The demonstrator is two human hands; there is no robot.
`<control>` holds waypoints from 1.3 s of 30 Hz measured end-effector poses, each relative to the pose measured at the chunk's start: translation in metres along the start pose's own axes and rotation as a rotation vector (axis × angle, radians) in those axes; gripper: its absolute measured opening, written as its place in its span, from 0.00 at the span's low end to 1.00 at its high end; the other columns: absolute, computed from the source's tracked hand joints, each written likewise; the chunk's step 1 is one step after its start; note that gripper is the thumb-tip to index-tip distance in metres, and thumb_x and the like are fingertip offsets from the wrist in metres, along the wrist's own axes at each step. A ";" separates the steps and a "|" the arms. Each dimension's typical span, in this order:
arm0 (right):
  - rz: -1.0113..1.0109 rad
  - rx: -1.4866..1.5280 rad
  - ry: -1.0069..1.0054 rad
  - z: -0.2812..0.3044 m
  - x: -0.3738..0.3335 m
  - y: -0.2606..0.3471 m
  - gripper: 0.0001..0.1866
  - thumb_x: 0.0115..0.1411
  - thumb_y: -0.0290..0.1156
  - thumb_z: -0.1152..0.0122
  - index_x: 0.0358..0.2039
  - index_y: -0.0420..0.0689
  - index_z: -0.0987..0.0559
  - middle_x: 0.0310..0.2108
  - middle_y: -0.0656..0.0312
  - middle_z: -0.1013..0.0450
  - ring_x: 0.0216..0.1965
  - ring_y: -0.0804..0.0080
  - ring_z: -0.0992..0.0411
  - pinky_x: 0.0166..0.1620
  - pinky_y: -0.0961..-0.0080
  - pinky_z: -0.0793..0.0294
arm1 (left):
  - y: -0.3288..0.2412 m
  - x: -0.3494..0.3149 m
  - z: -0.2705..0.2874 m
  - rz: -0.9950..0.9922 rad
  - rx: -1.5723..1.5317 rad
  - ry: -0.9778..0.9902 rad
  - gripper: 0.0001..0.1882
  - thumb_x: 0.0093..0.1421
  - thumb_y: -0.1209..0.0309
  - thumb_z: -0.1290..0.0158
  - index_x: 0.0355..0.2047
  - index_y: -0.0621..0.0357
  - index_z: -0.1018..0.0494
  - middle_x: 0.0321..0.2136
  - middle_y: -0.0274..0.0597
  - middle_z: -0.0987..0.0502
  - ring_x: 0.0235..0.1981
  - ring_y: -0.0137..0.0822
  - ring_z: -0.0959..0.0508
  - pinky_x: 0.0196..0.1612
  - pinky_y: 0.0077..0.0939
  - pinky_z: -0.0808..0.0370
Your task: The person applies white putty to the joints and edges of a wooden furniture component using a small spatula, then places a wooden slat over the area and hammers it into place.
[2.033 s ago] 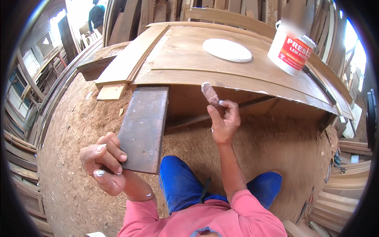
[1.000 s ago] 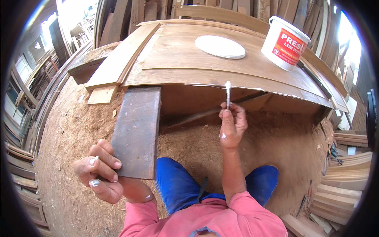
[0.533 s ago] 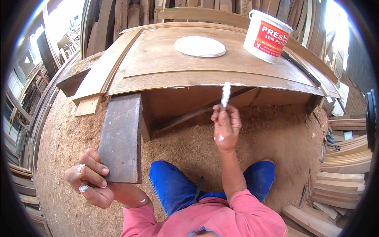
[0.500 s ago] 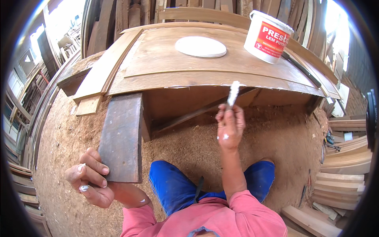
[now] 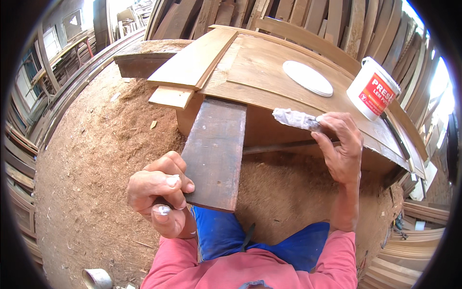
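My left hand (image 5: 161, 192) is curled at the near left corner of a dark wooden board (image 5: 214, 154), its fingers closed on the edge. White paste marks its thumb and a finger. The board's far end reaches the edge of a wooden panel (image 5: 269, 60). Raised over the panel's near edge, my right hand (image 5: 344, 144) grips a putty knife (image 5: 293, 118), its blade thickly coated with white paste. The knife's handle is mostly hidden in the fingers. A white tub (image 5: 368, 94) with a red label stands on the panel beside a round white lid (image 5: 308, 78).
Pale planks (image 5: 195, 60) lie over the panel's left end. A dark, long tool (image 5: 395, 135) rests right of the tub. Sawdust covers the floor (image 5: 96, 192), where a small pale container (image 5: 97, 278) lies. Timber (image 5: 207, 19) leans at the back; curved wooden pieces (image 5: 409, 245) are stacked at right.
The view has swung left, so the panel and tub appear farther right. My right hand has lifted the putty knife off the panel's edge and turned its blade leftward. My left hand stays at the board's corner.
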State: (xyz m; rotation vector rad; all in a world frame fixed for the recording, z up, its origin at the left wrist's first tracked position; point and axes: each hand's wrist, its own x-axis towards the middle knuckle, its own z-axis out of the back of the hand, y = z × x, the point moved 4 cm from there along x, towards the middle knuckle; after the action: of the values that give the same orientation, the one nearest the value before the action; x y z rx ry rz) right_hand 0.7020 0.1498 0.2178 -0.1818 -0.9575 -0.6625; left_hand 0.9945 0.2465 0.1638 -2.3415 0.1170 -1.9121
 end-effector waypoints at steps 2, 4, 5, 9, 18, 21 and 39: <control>0.051 -0.046 0.037 -0.008 0.013 -0.001 0.14 0.48 0.22 0.30 0.37 0.39 0.20 0.36 0.55 0.23 0.38 0.56 0.27 0.44 0.64 0.28 | 0.001 0.000 -0.001 0.011 0.007 0.002 0.20 0.70 0.58 0.59 0.47 0.64 0.34 0.11 0.24 0.39 0.17 0.24 0.36 0.26 0.26 0.43; 0.108 -0.104 0.105 -0.013 0.020 -0.002 0.13 0.49 0.22 0.31 0.37 0.40 0.20 0.36 0.56 0.23 0.39 0.57 0.26 0.45 0.64 0.29 | 0.006 -0.003 -0.004 -0.004 0.002 -0.022 0.19 0.70 0.58 0.59 0.47 0.64 0.34 0.11 0.24 0.39 0.17 0.24 0.36 0.25 0.25 0.42; 0.127 -0.168 0.113 -0.018 0.023 -0.001 0.14 0.47 0.19 0.30 0.36 0.38 0.20 0.35 0.53 0.24 0.39 0.56 0.26 0.44 0.64 0.27 | 0.006 -0.002 -0.004 -0.007 -0.002 -0.017 0.19 0.70 0.58 0.58 0.47 0.64 0.33 0.11 0.24 0.39 0.17 0.24 0.36 0.25 0.24 0.42; 0.153 -0.131 0.098 -0.030 0.036 -0.003 0.14 0.47 0.19 0.30 0.36 0.39 0.20 0.36 0.54 0.24 0.38 0.57 0.26 0.44 0.65 0.27 | 0.007 0.000 -0.004 0.001 0.012 -0.004 0.18 0.69 0.58 0.56 0.45 0.64 0.32 0.10 0.22 0.40 0.17 0.23 0.35 0.24 0.22 0.43; 0.292 -0.242 0.212 -0.030 0.058 0.019 0.14 0.46 0.18 0.29 0.35 0.39 0.20 0.34 0.56 0.24 0.36 0.59 0.26 0.40 0.66 0.26 | 0.006 -0.002 -0.003 0.050 -0.005 -0.200 0.19 0.65 0.56 0.46 0.34 0.64 0.25 0.08 0.27 0.35 0.13 0.25 0.35 0.18 0.25 0.41; 0.253 -0.147 0.113 -0.032 0.070 0.016 0.12 0.49 0.22 0.31 0.36 0.42 0.19 0.36 0.57 0.23 0.40 0.56 0.27 0.44 0.61 0.28 | 0.006 -0.002 -0.005 0.053 0.011 -0.238 0.19 0.65 0.55 0.47 0.33 0.63 0.25 0.09 0.27 0.35 0.13 0.25 0.36 0.18 0.25 0.40; 0.455 -0.187 0.222 -0.078 0.105 0.052 0.06 0.53 0.25 0.35 0.33 0.45 0.20 0.34 0.61 0.23 0.37 0.60 0.28 0.42 0.63 0.30 | 0.008 -0.001 0.001 -0.007 -0.008 -0.074 0.15 0.67 0.62 0.51 0.40 0.64 0.29 0.09 0.24 0.36 0.14 0.24 0.34 0.21 0.24 0.43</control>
State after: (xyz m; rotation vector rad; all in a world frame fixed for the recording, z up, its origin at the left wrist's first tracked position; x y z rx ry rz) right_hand 0.8287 0.1113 0.2644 -0.4664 -0.6095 -0.3406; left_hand 0.9949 0.2391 0.1611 -2.4170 0.1103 -1.8290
